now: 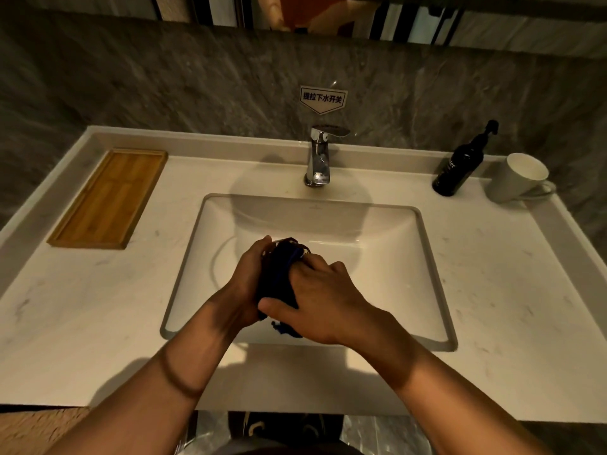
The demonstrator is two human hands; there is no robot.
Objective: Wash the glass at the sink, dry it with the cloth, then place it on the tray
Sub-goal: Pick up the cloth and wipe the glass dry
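Observation:
Both hands meet over the white sink basin [387, 244], wrapped around a dark blue cloth [279, 277]. My left hand [248, 277] grips the bundle from the left. My right hand [320, 300] presses the cloth from the right, thumb across its lower end. The glass is hidden inside the cloth; only a small pale edge [303, 251] shows at the top. The wooden tray [108, 198] lies on the counter at the far left, with nothing on it.
A chrome faucet [318, 159] stands behind the basin, with no water running. A dark pump bottle [460, 165] and a white mug [519, 178] sit at the back right. The pale stone counter [492, 274] surrounds the basin, with a raised rim at its sides.

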